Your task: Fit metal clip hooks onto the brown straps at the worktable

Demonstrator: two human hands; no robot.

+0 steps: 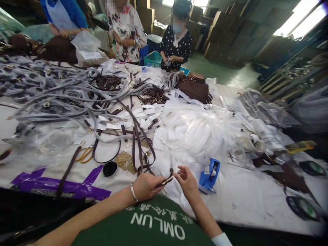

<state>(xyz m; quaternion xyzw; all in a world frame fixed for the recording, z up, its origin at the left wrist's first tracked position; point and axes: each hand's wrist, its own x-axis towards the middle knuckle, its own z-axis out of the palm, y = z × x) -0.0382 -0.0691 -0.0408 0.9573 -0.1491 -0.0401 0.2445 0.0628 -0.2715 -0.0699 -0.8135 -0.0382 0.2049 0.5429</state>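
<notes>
Close to the table's front edge, my left hand (pixel 146 186) is closed around a dark brown strap (pixel 168 179) with gold-coloured metal on it. The strap's looped end points up and to the right, out of my fingers. Right beside that end, my right hand (pixel 189 182) has its thumb and fingers bent together in a pinch. What they hold, if anything, is too small to make out. A blue tape dispenser (pixel 210 176) stands to the right of my right hand. Long brown straps (pixel 137 143) lie beyond my left hand.
White packing strips (pixel 192 126) are heaped ahead. Grey wrapped straps (pixel 51 85) cover the far left. Yellow-handled scissors (pixel 85 155), a round black item (pixel 110 168) and purple tape (pixel 92 186) lie at left. Across the table stand several people, one in a polka-dot top (pixel 176 44).
</notes>
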